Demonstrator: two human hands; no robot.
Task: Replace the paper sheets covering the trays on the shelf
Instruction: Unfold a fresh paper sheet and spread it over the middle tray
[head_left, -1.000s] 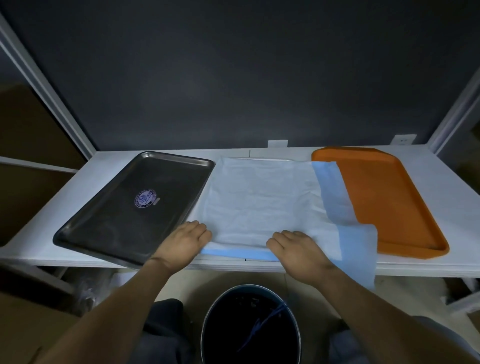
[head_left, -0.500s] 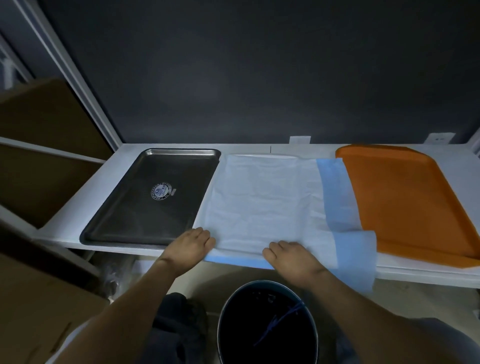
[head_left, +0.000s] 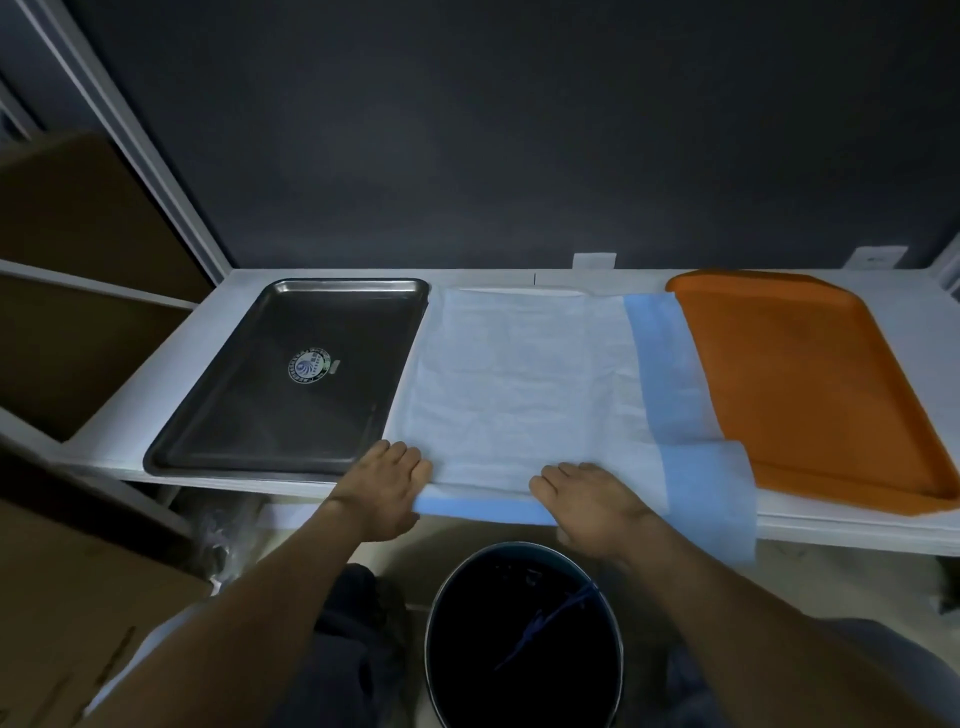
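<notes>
Paper sheet (head_left: 519, 384) mid-shelf, between metal tray (head_left: 291, 374) and orange tray (head_left: 810, 395).
Left hand (head_left: 384, 483) and right hand (head_left: 587, 499) press its near edge, fingers straight, no grip closed; an uneven pull risks creasing, or the overhanging blue corner (head_left: 711, 499) dragging it off.

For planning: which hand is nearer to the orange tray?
Right. The right hand rests on the sheet, left of the orange tray; the left hand is farther, by the metal tray.
</notes>
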